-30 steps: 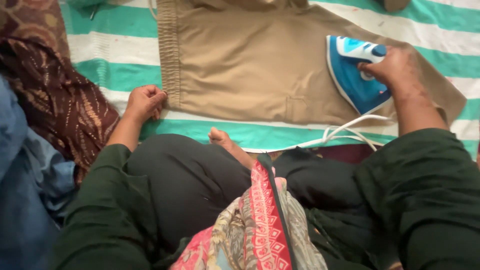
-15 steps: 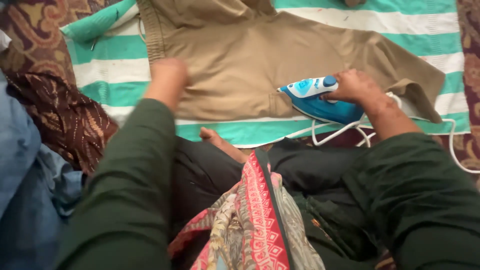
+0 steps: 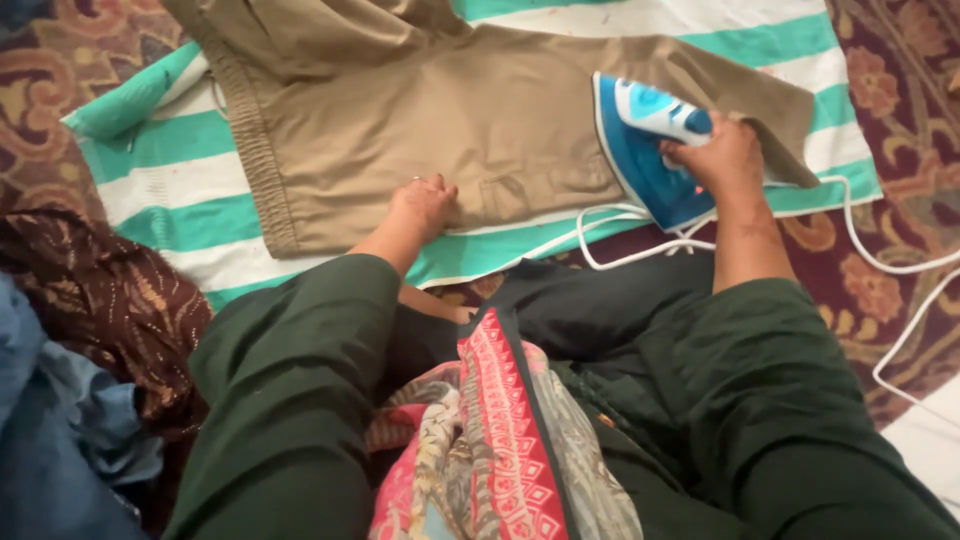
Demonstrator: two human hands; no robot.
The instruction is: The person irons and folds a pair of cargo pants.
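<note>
Tan trousers [image 3: 400,110] lie flat on a green-and-white striped cloth [image 3: 180,175] spread on the floor. My left hand [image 3: 422,205] presses down on the trousers' lower edge near a pocket, fingers curled. My right hand [image 3: 712,155] grips the handle of a blue-and-white iron [image 3: 645,150], which rests on the trousers' right part. The iron's white cord [image 3: 880,265] trails off to the right across the carpet.
A patterned dark red carpet [image 3: 880,120] surrounds the cloth. Brown patterned fabric [image 3: 100,300] and blue cloth [image 3: 50,440] are heaped at the left. My dark green sleeves, dark trousers and a red patterned scarf [image 3: 500,440] fill the foreground.
The iron has slid up and to the right on the trousers. My left hand came down from mid-air onto the trousers' lower edge. The view shifted to the right.
</note>
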